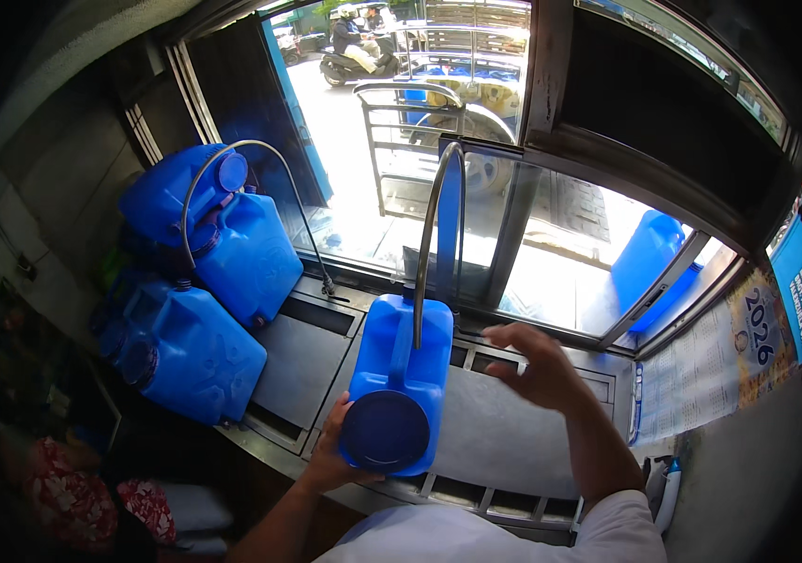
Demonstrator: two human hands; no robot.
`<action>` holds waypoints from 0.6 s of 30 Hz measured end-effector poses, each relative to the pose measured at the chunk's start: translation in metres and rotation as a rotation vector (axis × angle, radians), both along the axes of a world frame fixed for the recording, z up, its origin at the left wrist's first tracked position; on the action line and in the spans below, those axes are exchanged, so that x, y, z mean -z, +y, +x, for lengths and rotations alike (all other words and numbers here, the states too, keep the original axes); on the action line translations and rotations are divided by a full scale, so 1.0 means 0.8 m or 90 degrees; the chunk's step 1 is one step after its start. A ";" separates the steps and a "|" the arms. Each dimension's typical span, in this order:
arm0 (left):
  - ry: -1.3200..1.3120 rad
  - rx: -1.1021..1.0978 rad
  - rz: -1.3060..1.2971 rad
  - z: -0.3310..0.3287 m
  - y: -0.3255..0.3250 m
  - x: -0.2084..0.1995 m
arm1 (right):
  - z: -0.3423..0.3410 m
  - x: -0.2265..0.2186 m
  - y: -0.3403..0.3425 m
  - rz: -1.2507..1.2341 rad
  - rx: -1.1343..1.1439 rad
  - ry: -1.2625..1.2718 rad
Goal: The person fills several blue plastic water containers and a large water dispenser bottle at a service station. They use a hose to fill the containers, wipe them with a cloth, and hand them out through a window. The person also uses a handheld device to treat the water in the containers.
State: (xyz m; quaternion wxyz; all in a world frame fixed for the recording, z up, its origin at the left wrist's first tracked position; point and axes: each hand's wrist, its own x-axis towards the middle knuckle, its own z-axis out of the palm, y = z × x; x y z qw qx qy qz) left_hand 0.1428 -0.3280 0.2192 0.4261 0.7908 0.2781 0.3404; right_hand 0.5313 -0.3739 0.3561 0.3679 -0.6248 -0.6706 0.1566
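Observation:
A blue plastic water jug (434,361) stands on the metal counter in front of me, its large dark-blue round cap (385,432) toward me. Around the jug's near left side and base, below the cap, curls my left hand (333,455), gripping it. My right hand (527,361) is raised to the right of the jug, fingers apart and holding nothing. A curved metal filling spout (429,220) arches down over the jug's far end, close to its handle; I cannot tell whether its tip touches the jug.
Several more blue jugs (199,352) crowd the counter's left end, with a second curved spout (274,164) by them. A sliding glass window (560,253) opens onto a street with a metal cart (410,141). At right hangs a calendar (701,375). Someone in patterned clothing (68,497) is at lower left.

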 end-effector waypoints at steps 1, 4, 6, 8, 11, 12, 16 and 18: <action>0.008 -0.008 0.023 0.013 -0.005 -0.001 | -0.068 -0.021 -0.015 0.039 -0.169 -0.079; 0.076 -0.033 0.015 0.052 -0.025 -0.026 | -0.185 -0.034 -0.032 0.050 -0.289 -0.314; 0.102 -0.035 0.109 0.061 -0.026 -0.018 | -0.205 -0.029 -0.037 -0.016 -0.285 -0.441; 0.092 -0.031 0.157 0.067 -0.032 -0.037 | -0.209 -0.009 -0.030 -0.089 -0.270 -0.483; 0.152 -0.027 0.274 0.075 -0.017 -0.017 | -0.189 -0.003 -0.044 0.004 -0.314 -0.449; 0.114 -0.027 0.172 0.078 -0.018 -0.022 | -0.181 -0.009 -0.049 0.062 -0.311 -0.417; 0.115 -0.044 0.060 0.042 -0.017 -0.044 | -0.127 -0.046 -0.044 0.067 -0.163 -0.298; 0.112 -0.038 0.021 0.028 -0.003 -0.035 | -0.063 -0.001 -0.037 0.100 -0.005 -0.125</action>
